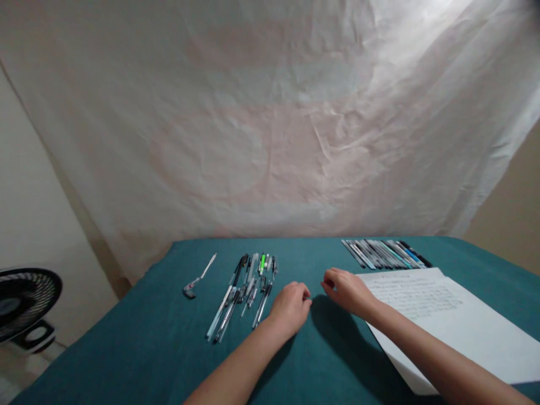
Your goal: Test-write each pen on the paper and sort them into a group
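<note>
My left hand (291, 306) is low over the green cloth, its fingers curled inward. It is just right of a loose group of pens (230, 306), among them black, clear and white barrels and one bright green pen (262, 263). A short gap away, my right hand (346, 289) is raised a little above its shadow with fingers bent toward the thumb. The insides of both hands are hidden, so I cannot make out anything held. Under my right forearm lies a white paper sheet (485, 332) with lines of handwriting on its upper part.
A neat row of pens and markers (383, 254) lies at the back right. A small grey and black piece with a thin white stick (196, 281) sits far left. The green tablecloth (139, 337) ends before a hanging pale sheet (270, 140). A black fan (25, 306) stands left.
</note>
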